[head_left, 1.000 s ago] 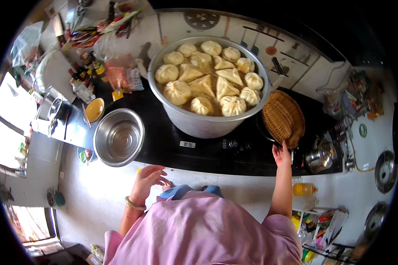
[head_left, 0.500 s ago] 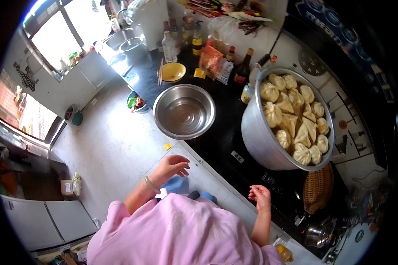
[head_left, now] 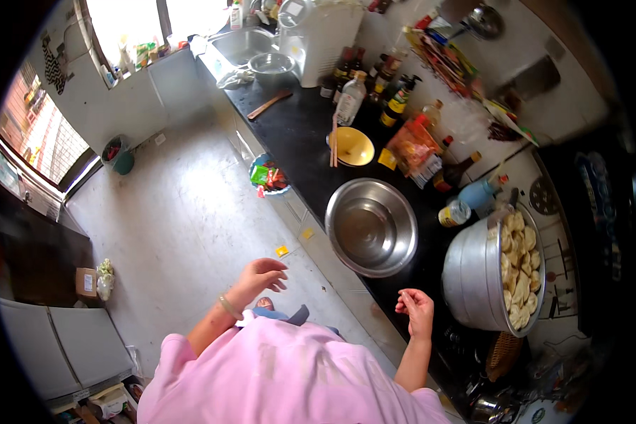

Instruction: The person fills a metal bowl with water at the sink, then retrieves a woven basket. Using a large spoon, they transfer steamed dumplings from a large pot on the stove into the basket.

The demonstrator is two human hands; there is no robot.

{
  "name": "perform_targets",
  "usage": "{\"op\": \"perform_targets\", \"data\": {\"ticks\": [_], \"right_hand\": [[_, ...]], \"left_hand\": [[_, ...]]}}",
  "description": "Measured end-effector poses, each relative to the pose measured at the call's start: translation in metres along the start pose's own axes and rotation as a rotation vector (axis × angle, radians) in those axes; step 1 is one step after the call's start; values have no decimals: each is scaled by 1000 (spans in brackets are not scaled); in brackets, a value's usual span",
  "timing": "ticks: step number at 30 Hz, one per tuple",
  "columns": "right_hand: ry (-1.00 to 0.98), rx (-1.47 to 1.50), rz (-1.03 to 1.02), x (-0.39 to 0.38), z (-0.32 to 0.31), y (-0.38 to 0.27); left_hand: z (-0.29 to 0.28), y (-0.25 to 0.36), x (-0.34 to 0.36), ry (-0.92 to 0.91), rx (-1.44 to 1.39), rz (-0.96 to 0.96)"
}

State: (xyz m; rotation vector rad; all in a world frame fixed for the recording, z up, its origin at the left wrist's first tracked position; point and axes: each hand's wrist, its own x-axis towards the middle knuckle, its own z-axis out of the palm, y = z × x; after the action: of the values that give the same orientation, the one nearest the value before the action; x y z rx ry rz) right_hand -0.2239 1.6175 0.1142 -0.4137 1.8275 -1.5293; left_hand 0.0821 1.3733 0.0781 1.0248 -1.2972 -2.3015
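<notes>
My left hand (head_left: 258, 281) hangs open over the floor beside the counter edge, fingers apart and loosely bent, a bangle on the wrist. My right hand (head_left: 415, 309) is at the counter's front edge, open, with loosely curled fingers and nothing visible in them. It is nearest a large aluminium pot (head_left: 470, 275) packed with pleated buns and folded dough pieces (head_left: 519, 272). Above it on the black counter (head_left: 300, 145) sits a steel basin (head_left: 371, 227). A yellow bowl (head_left: 353, 147) with chopsticks across its left side stands farther along.
Bottles (head_left: 394, 102) and packets (head_left: 410, 145) crowd the back of the counter. A sink (head_left: 237, 44) is at its far end. A wicker basket (head_left: 503, 353) lies behind the pot's near side. A bin (head_left: 120, 159), doorway (head_left: 49, 124) and white cabinet (head_left: 92, 346) are to my left.
My view has swung left toward the sink, so pot and basin appear farther right. My right hand has left the wicker basket it was touching a second ago.
</notes>
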Motion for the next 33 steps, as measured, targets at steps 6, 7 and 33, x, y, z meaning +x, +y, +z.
{"op": "perform_targets", "data": {"ticks": [6,7,33], "right_hand": [[-243,-43,-26,58,142,-30],[-291,-45,-1,68,163,-31],[-521,-350,-176,399,530,-87]], "left_hand": [[-107,32,-16,192,-58,5],[-118,36,-15,220,-67,2],[-343,232,107,599,-208,209]]}}
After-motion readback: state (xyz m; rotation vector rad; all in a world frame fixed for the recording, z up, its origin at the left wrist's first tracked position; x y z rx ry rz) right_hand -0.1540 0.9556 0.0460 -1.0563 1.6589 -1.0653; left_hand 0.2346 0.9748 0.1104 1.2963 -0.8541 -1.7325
